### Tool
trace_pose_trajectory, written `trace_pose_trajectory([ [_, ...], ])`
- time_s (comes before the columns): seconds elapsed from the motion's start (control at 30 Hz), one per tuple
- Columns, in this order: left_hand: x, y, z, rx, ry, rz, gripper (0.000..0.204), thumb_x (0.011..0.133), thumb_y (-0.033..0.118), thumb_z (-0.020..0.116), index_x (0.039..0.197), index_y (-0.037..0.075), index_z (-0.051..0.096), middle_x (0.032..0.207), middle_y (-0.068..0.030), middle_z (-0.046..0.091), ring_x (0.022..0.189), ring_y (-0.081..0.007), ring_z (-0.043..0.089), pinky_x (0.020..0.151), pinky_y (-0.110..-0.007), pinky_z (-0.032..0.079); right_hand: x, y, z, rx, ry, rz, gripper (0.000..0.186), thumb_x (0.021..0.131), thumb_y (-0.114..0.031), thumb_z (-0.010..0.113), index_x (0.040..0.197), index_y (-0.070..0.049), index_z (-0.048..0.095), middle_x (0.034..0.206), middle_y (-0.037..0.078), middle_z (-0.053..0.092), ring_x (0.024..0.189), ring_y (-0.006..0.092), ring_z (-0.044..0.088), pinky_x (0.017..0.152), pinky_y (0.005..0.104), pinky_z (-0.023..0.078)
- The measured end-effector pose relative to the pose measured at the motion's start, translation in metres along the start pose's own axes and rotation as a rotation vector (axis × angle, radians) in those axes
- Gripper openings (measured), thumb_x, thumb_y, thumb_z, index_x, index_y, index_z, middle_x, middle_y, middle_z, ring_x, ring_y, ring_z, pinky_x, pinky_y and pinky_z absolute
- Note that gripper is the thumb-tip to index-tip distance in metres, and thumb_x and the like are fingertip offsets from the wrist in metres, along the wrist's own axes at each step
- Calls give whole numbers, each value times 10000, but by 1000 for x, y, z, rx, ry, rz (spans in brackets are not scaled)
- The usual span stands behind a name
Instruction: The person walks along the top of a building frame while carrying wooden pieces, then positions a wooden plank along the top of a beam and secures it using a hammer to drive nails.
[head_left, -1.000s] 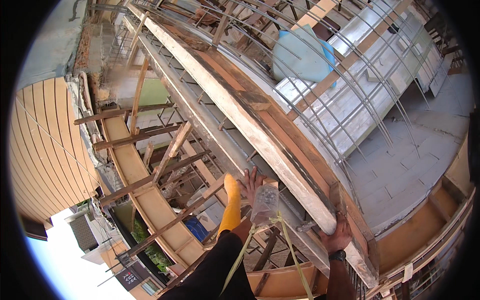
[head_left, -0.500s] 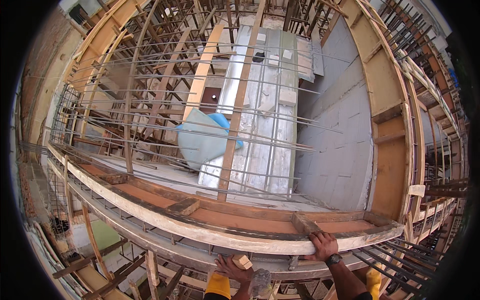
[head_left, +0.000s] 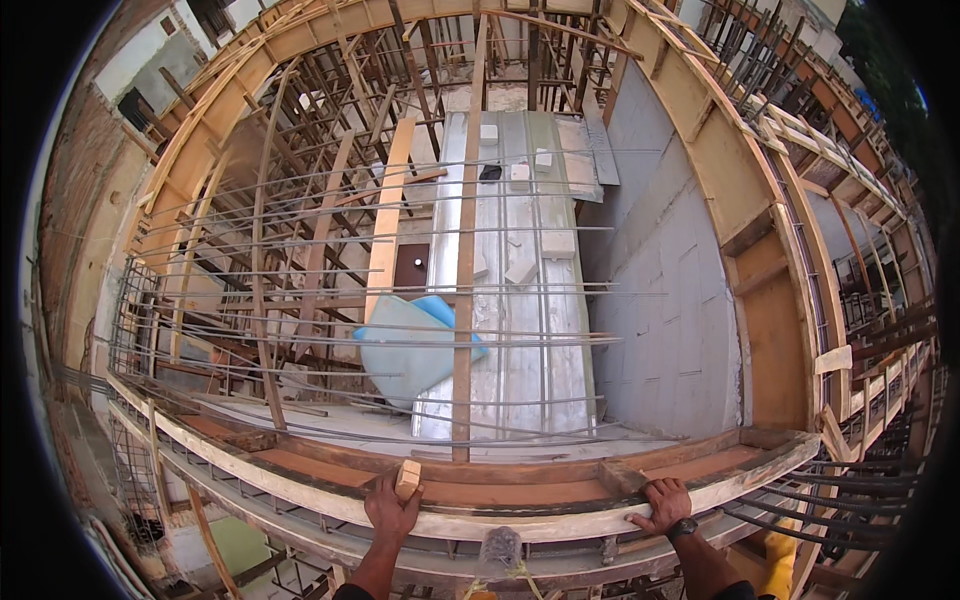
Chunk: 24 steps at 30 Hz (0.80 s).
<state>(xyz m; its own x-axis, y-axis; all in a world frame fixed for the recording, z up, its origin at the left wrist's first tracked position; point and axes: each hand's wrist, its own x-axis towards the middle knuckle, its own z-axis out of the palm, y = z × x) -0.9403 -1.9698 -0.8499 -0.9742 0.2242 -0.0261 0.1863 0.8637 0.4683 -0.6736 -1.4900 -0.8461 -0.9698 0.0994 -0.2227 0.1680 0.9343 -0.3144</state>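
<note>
My left hand point(head_left: 390, 510) holds a short pale wooden block point(head_left: 409, 478) at the top edge of the long timber formwork beam point(head_left: 550, 521) that runs across the lower view. My right hand point(head_left: 657, 505), with a watch on the wrist, grips the same beam near its right end, fingers curled over the top. Between my forearms, a clear-plastic-wrapped item point(head_left: 499, 550) with cord sits below the beam. A yellow boot point(head_left: 780, 560) shows beside my right arm.
Thin rebars point(head_left: 230, 228) span the opening over metal sheets point(head_left: 545, 380), blue sheets point(head_left: 400, 355) and wooden props. Curved plywood formwork point(head_left: 760, 330) borders the right, beside a grey block wall point(head_left: 670, 320). Thick bars point(head_left: 840, 500) project at lower right. A brick wall point(head_left: 70, 200) is at far left.
The view has swung round to face the opening. My left hand, with the block, has moved up from the lower edge onto the beam's top. My right hand stays on the beam.
</note>
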Motion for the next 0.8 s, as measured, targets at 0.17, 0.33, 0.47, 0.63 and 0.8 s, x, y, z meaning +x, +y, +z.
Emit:
trace_pose_trajectory([
  [0.17,12,-8,-2,141,-348,13,615,805,429,774,1260,54,601,1051,-232,707,951,-423,691,829,-520,534,1,-1,0,6,-45,-40,624,726,-669,696,994,-106,707,1034,89,655,994,338,604,875,505,483],
  [0.33,24,-3,4,201,-562,-177,600,828,431,744,1281,67,594,1032,-232,719,957,-440,685,831,-532,533,8,-6,-7,24,-74,-32,634,752,-638,686,1057,-83,672,1080,121,632,1018,352,583,865,496,484],
  [0.47,28,-6,-3,180,-525,-92,590,833,431,737,1281,74,597,994,-233,723,941,-446,687,825,-537,536,12,-4,-10,-10,-74,-52,645,774,-648,654,1080,-80,676,1093,120,633,1022,338,589,885,487,484],
  [0.63,26,-10,5,136,-527,-61,558,844,432,717,1272,90,609,1041,-213,719,988,-427,677,859,-513,530,8,-10,-7,0,-52,-7,597,765,-602,674,1041,-73,692,1071,113,630,1007,328,583,910,469,474],
  [0.8,33,5,0,179,-595,-114,476,849,396,721,1201,89,629,1039,-197,721,994,-416,676,865,-502,527,10,-9,-7,-23,-24,-4,561,769,-586,676,992,-71,679,1053,118,619,990,330,580,891,470,469],
])
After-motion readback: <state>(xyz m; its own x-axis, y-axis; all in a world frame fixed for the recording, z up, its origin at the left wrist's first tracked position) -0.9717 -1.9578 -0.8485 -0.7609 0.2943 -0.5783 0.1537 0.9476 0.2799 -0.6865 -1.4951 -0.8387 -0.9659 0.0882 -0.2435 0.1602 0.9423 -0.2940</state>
